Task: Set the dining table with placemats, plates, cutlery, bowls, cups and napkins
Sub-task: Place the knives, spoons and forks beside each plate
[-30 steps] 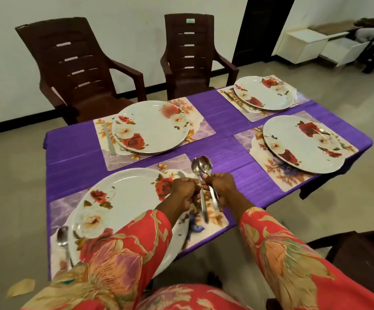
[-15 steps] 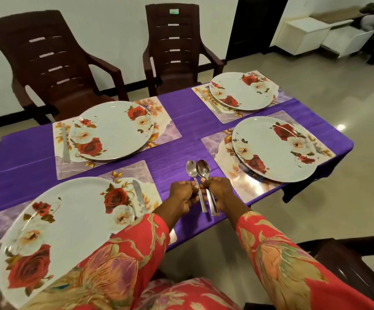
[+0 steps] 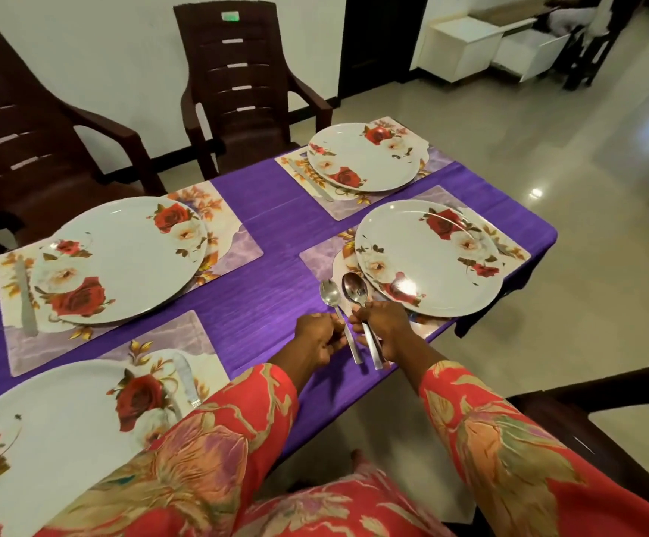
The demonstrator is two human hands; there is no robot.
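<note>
Left hand (image 3: 321, 337) pinches one shiny steel spoon (image 3: 339, 317), right hand (image 3: 386, 331) another (image 3: 361, 313), just beside the near-right rose-patterned white plate (image 3: 429, 257). Risk: thin handles slipping, clattering onto plate.

A table (image 3: 276, 242) under a purple cloth (image 3: 272, 304) carries four floral placemats (image 3: 233, 250), two along each long side, each bearing a plate, with bare cloth between them.

Near plate (image 3: 43, 451) cut off by left edge, partly under sleeve (image 3: 206, 451). Spoon handles (image 3: 373, 344) partly hidden within grip. Far-left chair (image 3: 24, 149) cropped.
</note>
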